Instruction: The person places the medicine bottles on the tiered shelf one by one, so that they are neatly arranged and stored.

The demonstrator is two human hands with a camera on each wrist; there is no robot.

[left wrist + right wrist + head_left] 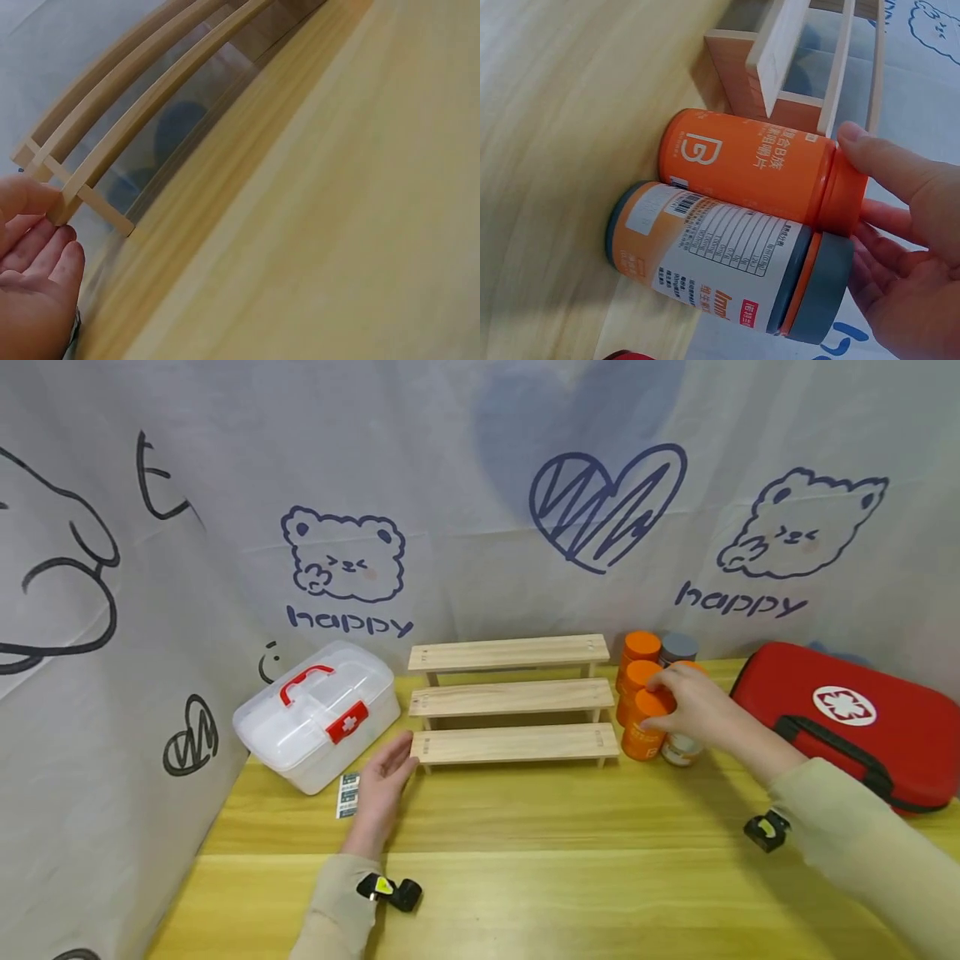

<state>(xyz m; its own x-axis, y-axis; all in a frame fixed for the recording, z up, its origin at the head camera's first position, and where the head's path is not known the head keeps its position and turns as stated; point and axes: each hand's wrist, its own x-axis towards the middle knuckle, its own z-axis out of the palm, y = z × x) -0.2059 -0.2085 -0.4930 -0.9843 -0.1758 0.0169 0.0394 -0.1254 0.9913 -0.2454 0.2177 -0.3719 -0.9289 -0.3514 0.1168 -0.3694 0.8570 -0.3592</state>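
A three-step wooden display rack (510, 743) stands on the table. At the left end of its lowest step, my left hand (386, 777) grips the board; the left wrist view shows the thumb side above and fingers (66, 255) below the board end (67, 202). Beyond the rack's right end, my right hand (693, 702) pinches the cap of the front orange supplement bottle (642, 742). Upright beside that orange bottle (742, 169) is a white-labelled bottle with a grey cap (712, 255). More bottles (639, 647) are clustered behind, partly hidden by my right hand.
A clear-lidded white first-aid box (318, 714) with a red handle sits left of the rack. Near it lies a blister pack (348, 796). A red first-aid case (855, 718) is at the right. A printed cloth (480, 585) hangs behind the table.
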